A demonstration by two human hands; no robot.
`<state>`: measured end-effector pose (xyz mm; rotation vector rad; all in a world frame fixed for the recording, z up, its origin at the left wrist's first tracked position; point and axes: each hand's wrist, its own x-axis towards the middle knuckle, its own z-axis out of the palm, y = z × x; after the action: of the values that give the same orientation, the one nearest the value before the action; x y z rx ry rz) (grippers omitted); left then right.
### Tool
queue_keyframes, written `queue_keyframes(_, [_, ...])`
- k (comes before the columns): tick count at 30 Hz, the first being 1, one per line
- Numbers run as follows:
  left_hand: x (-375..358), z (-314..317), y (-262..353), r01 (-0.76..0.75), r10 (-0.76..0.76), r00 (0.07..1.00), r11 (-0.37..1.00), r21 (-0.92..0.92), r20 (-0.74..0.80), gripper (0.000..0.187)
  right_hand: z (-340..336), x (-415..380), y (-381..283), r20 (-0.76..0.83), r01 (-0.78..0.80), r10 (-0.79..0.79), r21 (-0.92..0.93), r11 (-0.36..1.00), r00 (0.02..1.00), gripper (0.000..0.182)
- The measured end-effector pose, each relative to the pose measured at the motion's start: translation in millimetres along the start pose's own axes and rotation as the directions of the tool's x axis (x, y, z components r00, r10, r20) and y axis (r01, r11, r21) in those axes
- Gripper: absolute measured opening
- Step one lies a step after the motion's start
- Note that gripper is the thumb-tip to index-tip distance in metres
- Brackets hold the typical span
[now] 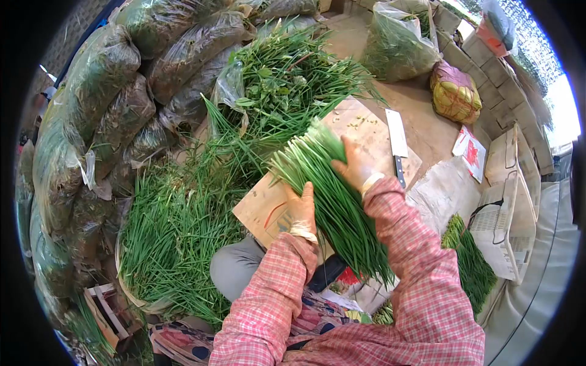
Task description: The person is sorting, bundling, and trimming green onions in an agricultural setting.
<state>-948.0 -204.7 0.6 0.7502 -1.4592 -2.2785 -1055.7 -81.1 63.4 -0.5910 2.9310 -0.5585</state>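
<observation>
A thick bundle of long green stalks (332,189) lies across a wooden board (259,207), its pale ends toward the upper left. My left hand (299,210), in a thin glove, presses against the bundle's left side. On the other side, my right hand (356,165), gloved too, holds the bundle near its pale ends. Between them the stalks are gripped from both sides. A cleaver (397,141) with a black handle rests at the board's right edge, blade pointing up and away. Small cut bits (354,122) are scattered on the board's far part.
Loose green stalks (177,238) are heaped at the left, with another pile (293,79) beyond the board. Stuffed plastic bags (104,79) are stacked far left. At the right are white crates (497,226), a smaller green bundle (470,262), a yellow-red wrapped bundle (455,94) and a clear bag (400,46).
</observation>
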Motion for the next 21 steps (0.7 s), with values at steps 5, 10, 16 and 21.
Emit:
queue_keyframes(5, [1,22,-11,-0.043,0.054,0.996,0.987,0.152,-0.074,0.071,40,-20,-19,-0.080,-0.027,0.017,-0.116,0.993,0.997,0.055])
queue_keyframes(10, [-3,16,-9,-0.028,0.034,0.998,0.993,0.113,-0.053,0.071,9,8,11,-0.004,0.079,-0.079,-0.036,0.996,0.997,0.045])
queue_keyframes(16, [-8,9,4,0.015,-0.014,1.000,0.998,0.056,-0.018,0.075,42,38,33,-0.200,-0.009,0.039,0.150,0.989,0.979,0.044])
queue_keyframes(21, [-11,26,-12,-0.024,0.034,0.999,0.928,0.371,-0.019,0.075,40,17,-9,-0.122,0.061,-0.062,-0.008,0.998,0.991,0.044])
